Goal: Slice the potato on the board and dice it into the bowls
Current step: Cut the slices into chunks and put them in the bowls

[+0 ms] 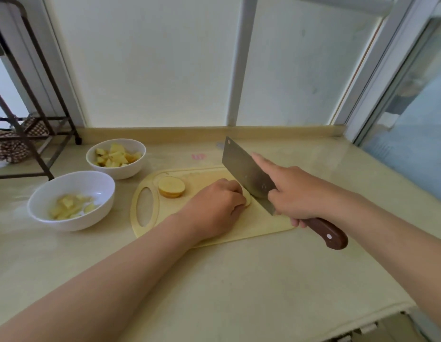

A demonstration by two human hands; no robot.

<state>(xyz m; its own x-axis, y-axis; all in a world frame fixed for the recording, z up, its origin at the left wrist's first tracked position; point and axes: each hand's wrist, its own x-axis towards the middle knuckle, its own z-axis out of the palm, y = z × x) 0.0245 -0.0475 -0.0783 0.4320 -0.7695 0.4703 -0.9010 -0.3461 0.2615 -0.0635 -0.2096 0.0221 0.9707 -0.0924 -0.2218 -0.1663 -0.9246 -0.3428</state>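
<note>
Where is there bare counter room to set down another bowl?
Bare counter lies in front of the board and right of the knife. Left of the board, the far bowl and near bowl crowd it.

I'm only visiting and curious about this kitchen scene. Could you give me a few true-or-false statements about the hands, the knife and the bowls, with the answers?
1. The right hand holds the cleaver by its brown handle. True.
2. Both white bowls are empty. False: the near bowl and the far bowl each hold cut potato.
3. The left hand holds down a potato piece on the cutting board, next to the blade. True.
4. The stack of potato slices sits inside a bowl. False: it lies on the board, beside the handle hole.
</note>
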